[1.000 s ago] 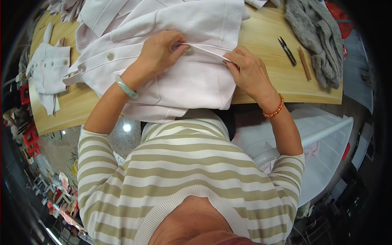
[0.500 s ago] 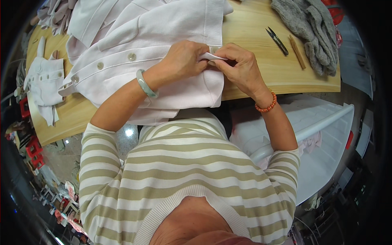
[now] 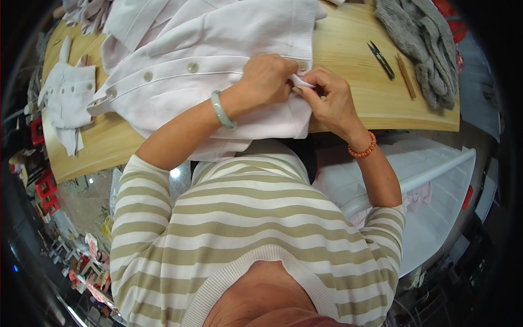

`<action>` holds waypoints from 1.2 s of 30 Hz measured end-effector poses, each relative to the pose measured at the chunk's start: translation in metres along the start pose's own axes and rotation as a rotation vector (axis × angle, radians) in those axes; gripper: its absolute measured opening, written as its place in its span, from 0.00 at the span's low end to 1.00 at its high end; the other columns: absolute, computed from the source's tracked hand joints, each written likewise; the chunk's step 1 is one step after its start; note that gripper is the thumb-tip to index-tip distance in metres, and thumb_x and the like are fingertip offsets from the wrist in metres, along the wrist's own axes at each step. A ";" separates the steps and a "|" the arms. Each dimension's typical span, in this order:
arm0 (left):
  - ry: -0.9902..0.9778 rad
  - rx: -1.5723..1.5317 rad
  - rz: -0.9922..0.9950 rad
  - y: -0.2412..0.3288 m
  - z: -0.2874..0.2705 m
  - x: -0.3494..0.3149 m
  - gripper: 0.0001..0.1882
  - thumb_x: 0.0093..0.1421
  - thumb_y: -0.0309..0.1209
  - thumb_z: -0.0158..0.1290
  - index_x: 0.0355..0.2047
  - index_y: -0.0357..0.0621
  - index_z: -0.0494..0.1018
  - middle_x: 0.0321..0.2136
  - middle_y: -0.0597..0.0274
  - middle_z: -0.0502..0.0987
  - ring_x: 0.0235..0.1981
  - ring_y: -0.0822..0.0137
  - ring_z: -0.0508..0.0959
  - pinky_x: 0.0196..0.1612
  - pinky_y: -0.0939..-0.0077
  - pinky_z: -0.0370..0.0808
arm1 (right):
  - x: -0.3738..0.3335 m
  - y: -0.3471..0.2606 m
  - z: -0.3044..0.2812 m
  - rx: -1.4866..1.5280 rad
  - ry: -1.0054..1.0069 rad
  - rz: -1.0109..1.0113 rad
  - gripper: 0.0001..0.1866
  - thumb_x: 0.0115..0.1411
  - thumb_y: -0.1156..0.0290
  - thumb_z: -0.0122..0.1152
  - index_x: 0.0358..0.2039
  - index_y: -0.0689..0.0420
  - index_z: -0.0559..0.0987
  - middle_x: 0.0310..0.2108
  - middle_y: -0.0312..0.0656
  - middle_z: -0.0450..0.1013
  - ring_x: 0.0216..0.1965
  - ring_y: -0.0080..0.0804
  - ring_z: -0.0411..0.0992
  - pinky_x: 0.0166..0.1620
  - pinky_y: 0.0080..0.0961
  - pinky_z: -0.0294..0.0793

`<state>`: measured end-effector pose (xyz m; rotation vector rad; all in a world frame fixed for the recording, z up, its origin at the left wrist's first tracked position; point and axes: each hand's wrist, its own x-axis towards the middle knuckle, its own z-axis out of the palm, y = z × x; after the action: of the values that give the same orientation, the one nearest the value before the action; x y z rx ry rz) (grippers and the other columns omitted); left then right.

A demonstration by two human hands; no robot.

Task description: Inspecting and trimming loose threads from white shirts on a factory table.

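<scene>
A pale pink knitted cardigan [image 3: 218,43] lies spread over the wooden table, its row of round buttons running across toward my hands. My left hand [image 3: 268,79] is closed on the front band near the ribbed hem. Close beside it, my right hand [image 3: 329,95] pinches a folded bit of the same band between thumb and fingers. One button [image 3: 301,66] shows just beyond the fingertips. Another button [image 3: 192,67] sits on the band to the left. What lies inside the left hand's grip is partly hidden by its fingers.
Thread snips [image 3: 381,60] and a wooden stick-like tool [image 3: 406,76] lie right on the table [image 3: 348,43], beside a grey knitted garment [image 3: 422,49]. A small white buttoned garment [image 3: 68,95] lies far left. Below the table's right edge stands a white plastic bin [image 3: 436,201] holding pink cloth.
The whole scene sits slightly further right in view. My hands stay at the band by the same button, the left knuckles now turned more over the cloth and the pinched fold smaller.
</scene>
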<state>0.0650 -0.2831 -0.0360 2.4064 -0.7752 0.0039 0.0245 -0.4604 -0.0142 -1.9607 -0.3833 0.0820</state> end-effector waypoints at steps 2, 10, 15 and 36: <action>0.005 0.022 0.044 0.001 0.001 0.004 0.07 0.43 0.30 0.57 0.25 0.46 0.77 0.21 0.50 0.77 0.26 0.49 0.78 0.29 0.55 0.73 | -0.002 -0.002 -0.001 -0.011 -0.005 -0.048 0.02 0.55 0.82 0.59 0.30 0.66 0.76 0.29 0.37 0.71 0.27 0.18 0.66 0.29 0.15 0.65; -0.132 -0.541 0.094 -0.032 0.010 -0.002 0.14 0.46 0.34 0.59 0.33 0.40 0.79 0.27 0.49 0.80 0.29 0.56 0.80 0.36 0.66 0.77 | -0.014 0.011 0.005 -0.213 0.115 -0.092 0.05 0.55 0.78 0.58 0.33 0.64 0.75 0.22 0.45 0.69 0.23 0.29 0.68 0.30 0.27 0.69; -0.105 -0.456 -0.145 -0.006 0.009 0.022 0.10 0.49 0.30 0.57 0.30 0.36 0.77 0.31 0.50 0.80 0.32 0.56 0.79 0.37 0.66 0.75 | -0.016 0.010 -0.004 -0.104 0.047 0.018 0.03 0.59 0.79 0.55 0.33 0.64 0.76 0.21 0.36 0.72 0.20 0.18 0.71 0.25 0.17 0.69; -0.187 -0.916 -0.413 -0.016 0.003 0.034 0.06 0.46 0.26 0.64 0.23 0.37 0.79 0.21 0.63 0.79 0.23 0.75 0.75 0.27 0.79 0.71 | 0.000 0.004 0.006 -0.100 0.217 0.076 0.05 0.55 0.82 0.58 0.34 0.65 0.75 0.24 0.42 0.74 0.21 0.25 0.74 0.25 0.21 0.73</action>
<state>0.1011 -0.2920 -0.0410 1.6390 -0.2363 -0.6116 0.0239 -0.4570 -0.0206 -2.0587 -0.1735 -0.1026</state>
